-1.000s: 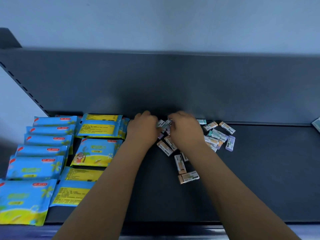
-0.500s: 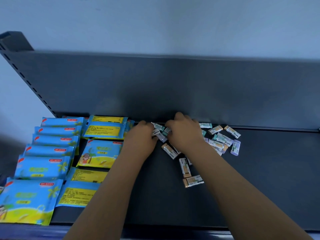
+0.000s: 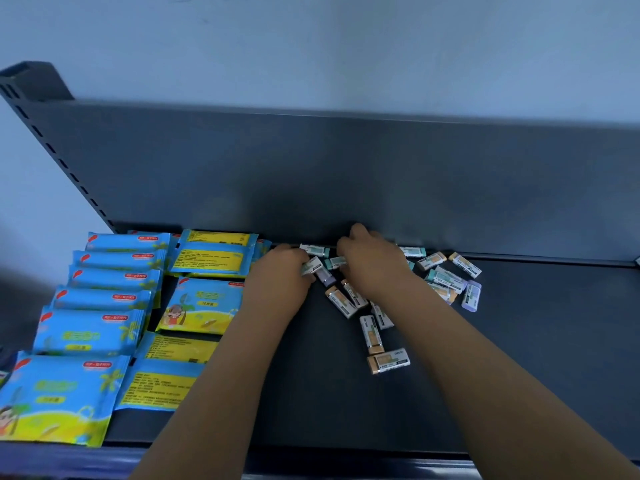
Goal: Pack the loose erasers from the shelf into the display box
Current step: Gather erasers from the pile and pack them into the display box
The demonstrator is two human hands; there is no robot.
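Note:
Several small sleeved erasers (image 3: 446,280) lie scattered on the dark shelf (image 3: 536,341) near its back panel, in orange, green and purple. My left hand (image 3: 280,278) is curled around an eraser (image 3: 311,265) at the left end of the pile. My right hand (image 3: 372,265) lies knuckles-up over the pile's middle with a green eraser (image 3: 335,262) at its fingertips. Two orange erasers (image 3: 389,362) lie nearer to me. No display box is in view.
Blue and yellow packets of wipes (image 3: 97,299) fill the shelf's left part in overlapping rows. The shelf's upright back panel (image 3: 346,174) stands just behind my hands. A perforated side bracket (image 3: 52,150) slopes down at the left.
Both hands have stayed on the eraser pile and shifted slightly toward the back. The left hand has closed on an eraser. The camera has tilted a little upward.

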